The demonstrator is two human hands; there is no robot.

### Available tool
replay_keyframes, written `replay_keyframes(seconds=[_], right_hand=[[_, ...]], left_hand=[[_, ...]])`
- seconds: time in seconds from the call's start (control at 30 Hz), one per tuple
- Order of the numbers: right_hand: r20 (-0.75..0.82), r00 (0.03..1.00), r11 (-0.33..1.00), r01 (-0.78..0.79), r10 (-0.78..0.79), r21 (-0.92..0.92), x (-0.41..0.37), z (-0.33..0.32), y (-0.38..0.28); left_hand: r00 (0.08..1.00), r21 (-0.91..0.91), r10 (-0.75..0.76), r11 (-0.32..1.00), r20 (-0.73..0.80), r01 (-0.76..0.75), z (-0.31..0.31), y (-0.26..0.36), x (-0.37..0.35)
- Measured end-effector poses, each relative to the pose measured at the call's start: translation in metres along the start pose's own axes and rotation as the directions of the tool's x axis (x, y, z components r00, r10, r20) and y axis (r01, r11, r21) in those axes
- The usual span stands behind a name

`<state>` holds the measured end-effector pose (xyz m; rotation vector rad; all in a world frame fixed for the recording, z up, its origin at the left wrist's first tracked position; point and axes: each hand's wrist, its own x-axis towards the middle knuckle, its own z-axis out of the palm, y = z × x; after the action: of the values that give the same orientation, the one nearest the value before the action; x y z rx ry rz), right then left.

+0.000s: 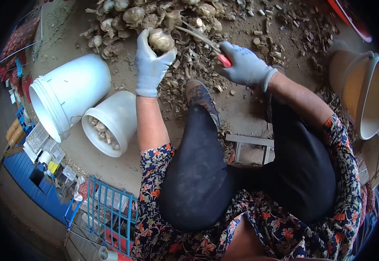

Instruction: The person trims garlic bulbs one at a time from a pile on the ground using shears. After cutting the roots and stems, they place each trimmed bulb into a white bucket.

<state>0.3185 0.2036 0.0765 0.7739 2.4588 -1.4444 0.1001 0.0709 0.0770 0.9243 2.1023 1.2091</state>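
Grey-gloved fingers [142,42] of my left hand [151,63] hold a round, cream, papery garlic bulb [161,40] beside the brown garlic heap [134,15]; I judge it light, firm, best gripped round its belly. Right of the heap, my right hand [244,64] clasps red-handled metal shears [224,61].

Pale garlic bulb [161,40], open red-handled shears [211,44] alongside

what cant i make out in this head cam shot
In the head view:
Shears: handle, partly hidden by the right hand.
Held garlic bulb: underside, turned away against the left hand.
Garlic in the smaller white bucket: how much, hidden by its wall.
Garlic pile: far side, cut off by the top edge.
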Motion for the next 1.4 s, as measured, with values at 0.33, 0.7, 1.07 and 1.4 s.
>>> replay_keyframes(seconds=[0.33,0.7,1.07,1.4], right_hand=[[0.056,0.998,0.973,-0.036,0.024,0.229,-0.005,0.007,-0.008],[-0.181,0.927,0.787,0.164,-0.329,-0.595,-0.006,-0.006,-0.007],[-0.096,0.932,0.744,0.213,-0.349,-0.634,-0.015,0.005,-0.003],[0.082,0.970,0.812,0.236,-0.228,-0.534,-0.014,0.020,0.013]], left_hand=[[0.993,-0.452,-0.058,0.887,0.103,0.099,-0.003,0.012,-0.021],[0.994,-0.235,-0.087,0.967,0.065,0.100,-0.002,0.019,-0.033],[0.985,-0.014,-0.010,1.000,0.173,0.013,0.003,-0.001,-0.049],[0.968,-0.074,-0.041,0.995,0.249,0.061,0.016,-0.009,-0.048]])
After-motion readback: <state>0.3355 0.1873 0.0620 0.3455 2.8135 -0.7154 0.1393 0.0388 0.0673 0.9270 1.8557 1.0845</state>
